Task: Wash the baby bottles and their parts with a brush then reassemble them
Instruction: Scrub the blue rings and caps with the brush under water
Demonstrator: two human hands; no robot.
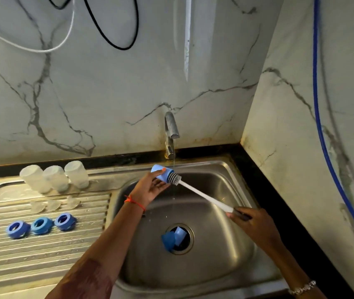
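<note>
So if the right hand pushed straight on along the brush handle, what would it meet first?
Most likely the blue cap held in the left hand: the bottle brush that the right hand grips has its bristles at the cap's mouth. Depth is uncertain.

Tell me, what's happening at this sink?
A person scrubs a blue cap, held in the left hand, with a bottle brush gripped by the right hand, under the running tap. Two more blue pieces lie over the sink drain. Three clear bottles, three nipples and three blue rings sit on the drainboard.
</note>
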